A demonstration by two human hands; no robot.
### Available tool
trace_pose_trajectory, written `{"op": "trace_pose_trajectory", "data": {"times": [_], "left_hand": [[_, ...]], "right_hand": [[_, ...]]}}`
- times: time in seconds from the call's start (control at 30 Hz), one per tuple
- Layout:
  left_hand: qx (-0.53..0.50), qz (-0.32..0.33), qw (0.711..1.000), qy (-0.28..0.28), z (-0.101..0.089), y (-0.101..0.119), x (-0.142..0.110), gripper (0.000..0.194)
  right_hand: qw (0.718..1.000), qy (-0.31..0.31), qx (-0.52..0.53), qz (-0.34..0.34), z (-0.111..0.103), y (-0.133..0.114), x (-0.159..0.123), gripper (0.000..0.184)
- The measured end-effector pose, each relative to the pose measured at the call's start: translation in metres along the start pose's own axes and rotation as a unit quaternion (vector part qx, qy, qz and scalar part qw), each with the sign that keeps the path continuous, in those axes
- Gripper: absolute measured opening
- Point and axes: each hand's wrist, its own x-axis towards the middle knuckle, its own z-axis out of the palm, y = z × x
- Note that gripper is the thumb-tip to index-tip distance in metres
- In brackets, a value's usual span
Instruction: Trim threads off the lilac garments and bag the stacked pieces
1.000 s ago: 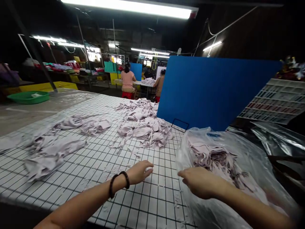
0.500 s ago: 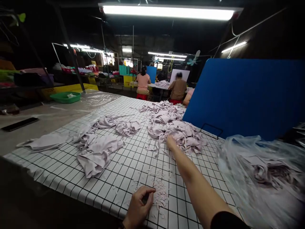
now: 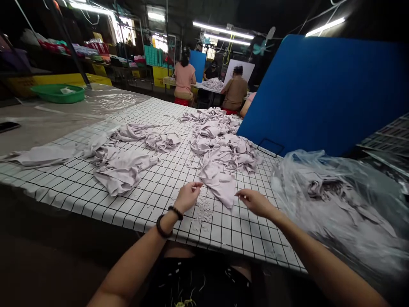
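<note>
A pale lilac fabric piece [image 3: 220, 182] lies with its pointed end toward me, its far end running into a heap of the same crumpled pieces [image 3: 220, 134]. My left hand [image 3: 188, 197], with dark bead bracelets at the wrist, is at its left edge, fingertips pinched together; whether cloth is between them is hidden. On the opposite side, my right hand [image 3: 255, 202] has its fingers closed at the fabric's right edge. Small pale scraps [image 3: 203, 209] are scattered beside my left hand on the white grid-patterned tablecloth [image 3: 172, 200].
More crumpled fabric [image 3: 124, 164] lies to the left. A clear plastic bag [image 3: 287, 183] of stacked pieces sits at the right, before a tall blue board [image 3: 319, 94] and a black wire stand [image 3: 271, 147]. A green basin [image 3: 57, 94] stands far left; several people sit beyond the table.
My right hand has drawn back from the heap, and one fabric piece now extends toward me. My left hand has moved up beside it. The view has tilted downward.
</note>
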Motion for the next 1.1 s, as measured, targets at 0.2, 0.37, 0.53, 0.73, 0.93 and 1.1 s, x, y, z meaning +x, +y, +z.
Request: {"op": "trace_pose_trajectory", "data": {"times": [0.2, 0.37, 0.53, 0.73, 0.93, 1.1], "left_hand": [[0.063, 0.028, 0.997, 0.02, 0.008, 0.012, 0.045, 0.033], [0.104, 0.058, 0.993, 0.003, 0.004, 0.007, 0.069, 0.049], [0.14, 0.104, 0.984, -0.038, 0.004, 0.0, 0.079, 0.047], [0.192, 0.19, 0.949, -0.163, 0.046, 0.006, 0.084, 0.034], [0.273, 0.195, 0.928, -0.164, 0.079, 0.006, 0.1, 0.036], [0.355, 0.156, 0.917, -0.096, 0.096, 0.014, 0.107, 0.05]], "right_hand": [[0.993, 0.057, 0.107, 0.002, 0.013, -0.015, 0.047, 0.035], [0.994, -0.04, 0.098, 0.024, 0.019, -0.044, 0.091, 0.029], [0.978, -0.051, 0.202, -0.009, -0.012, -0.019, 0.083, 0.028], [0.907, 0.144, 0.39, 0.067, -0.048, 0.046, 0.06, 0.03], [0.915, 0.232, 0.218, 0.25, -0.028, 0.078, 0.039, 0.026], [0.952, 0.15, 0.032, 0.267, 0.013, 0.061, 0.031, 0.035]]}}
